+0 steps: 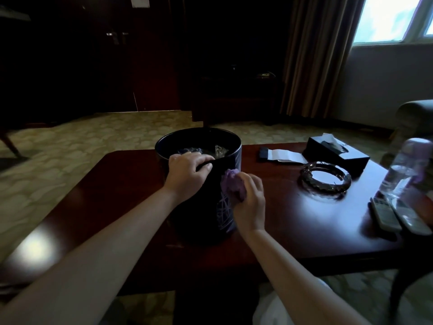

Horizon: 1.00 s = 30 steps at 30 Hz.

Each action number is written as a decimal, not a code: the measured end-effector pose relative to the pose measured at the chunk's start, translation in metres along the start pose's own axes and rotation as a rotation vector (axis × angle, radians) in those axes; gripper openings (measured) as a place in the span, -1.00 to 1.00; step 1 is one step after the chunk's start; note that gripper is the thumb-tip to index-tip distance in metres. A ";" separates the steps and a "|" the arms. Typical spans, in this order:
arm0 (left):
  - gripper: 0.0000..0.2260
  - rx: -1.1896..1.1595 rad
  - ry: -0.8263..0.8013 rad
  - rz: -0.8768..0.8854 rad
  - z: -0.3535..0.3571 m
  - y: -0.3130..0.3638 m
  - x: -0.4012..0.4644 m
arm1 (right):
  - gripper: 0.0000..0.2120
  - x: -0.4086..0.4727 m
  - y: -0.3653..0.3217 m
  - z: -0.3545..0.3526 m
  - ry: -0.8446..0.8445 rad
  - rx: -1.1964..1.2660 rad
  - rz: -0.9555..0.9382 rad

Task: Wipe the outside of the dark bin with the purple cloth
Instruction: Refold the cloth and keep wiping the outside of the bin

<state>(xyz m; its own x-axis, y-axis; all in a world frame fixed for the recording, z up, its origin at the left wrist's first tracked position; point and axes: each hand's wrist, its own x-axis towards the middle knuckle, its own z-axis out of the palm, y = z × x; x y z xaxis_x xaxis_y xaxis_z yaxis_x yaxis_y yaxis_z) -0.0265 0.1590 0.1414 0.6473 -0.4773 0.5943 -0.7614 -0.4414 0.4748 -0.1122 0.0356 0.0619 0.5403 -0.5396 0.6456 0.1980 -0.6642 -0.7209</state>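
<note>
Purple cloth (232, 186) was bunched in the right hand (250, 205), pressed against the outer wall of the dark bin (206, 221).
Bin stood upright near the middle of a glossy reddish-brown worktop (293, 221); left hand (187, 174) gripped its near rim, fingers curled over the edge, thumb on the outside. Crumpled wrappers lay inside the bin. Pale scratch-like lines marked the bin wall below the cloth. To the right on the worktop: glass ashtray (325, 180), black tissue box (336, 152), a white strip with a dark end (281, 156), clear plastic bottle (405, 170), two remote controls (398, 215) at the edge. Room was dim; patterned pale carpet (70, 146), dark wood doors (117, 55) behind, striped curtain (318, 55) beside a bright window (393, 17), armchair (414, 118) at far right.
</note>
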 end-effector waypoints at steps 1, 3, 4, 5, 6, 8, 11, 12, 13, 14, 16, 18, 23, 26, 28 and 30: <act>-0.65 0.009 -0.001 -0.004 -0.001 0.002 0.000 | -0.67 0.002 -0.002 0.000 0.000 -0.016 0.011; -0.64 0.015 0.008 0.001 -0.001 0.004 -0.001 | -0.70 0.011 -0.008 -0.001 0.044 -0.014 -0.012; -0.65 0.010 0.006 0.003 -0.001 0.004 -0.001 | -0.71 0.014 -0.009 -0.001 0.063 -0.008 -0.030; -0.65 0.003 0.000 0.003 -0.002 0.003 -0.001 | -0.70 0.014 -0.009 -0.001 0.064 -0.011 -0.052; -0.65 -0.005 -0.004 0.001 -0.002 0.003 0.000 | -0.67 0.011 -0.006 0.001 0.052 -0.019 -0.077; -0.67 -0.005 0.011 0.005 -0.001 0.001 0.000 | -0.60 0.001 0.006 0.003 0.013 -0.041 -0.073; -0.68 0.035 0.048 0.022 0.004 0.003 -0.001 | -0.58 -0.002 0.007 -0.002 0.013 -0.022 -0.050; -0.68 0.044 0.056 0.025 0.005 0.003 -0.001 | -0.61 0.003 0.003 -0.003 0.050 -0.017 -0.076; -0.69 0.046 0.062 0.027 0.005 0.003 -0.001 | -0.64 0.010 -0.003 -0.004 0.100 -0.015 -0.119; -0.69 0.042 0.066 0.028 0.005 0.002 0.000 | -0.66 0.016 -0.006 -0.003 0.137 -0.004 -0.159; -0.68 0.037 0.062 0.017 0.005 0.002 0.001 | -0.62 0.017 -0.010 0.001 0.129 0.021 -0.177; -0.66 0.042 0.057 -0.002 0.005 0.003 0.001 | -0.55 0.001 0.000 0.006 0.060 0.030 -0.137; -0.66 0.058 0.066 -0.007 0.006 0.007 -0.001 | -0.64 -0.027 0.016 0.001 -0.104 -0.036 0.003; -0.67 0.068 0.077 -0.005 0.005 0.007 0.001 | -0.66 -0.014 0.005 0.000 -0.052 -0.034 -0.004; -0.66 0.073 0.074 -0.006 0.005 0.008 0.001 | -0.64 -0.018 0.006 0.005 -0.044 -0.032 -0.058; -0.66 0.077 0.076 -0.005 0.005 0.008 0.001 | -0.66 -0.037 0.015 0.008 -0.112 -0.075 -0.080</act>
<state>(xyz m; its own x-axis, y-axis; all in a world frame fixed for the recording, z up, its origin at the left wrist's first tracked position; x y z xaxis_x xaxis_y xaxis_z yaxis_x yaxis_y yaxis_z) -0.0317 0.1510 0.1428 0.6440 -0.4175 0.6411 -0.7515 -0.5022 0.4278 -0.1228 0.0503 0.0251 0.6142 -0.4248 0.6650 0.1850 -0.7417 -0.6447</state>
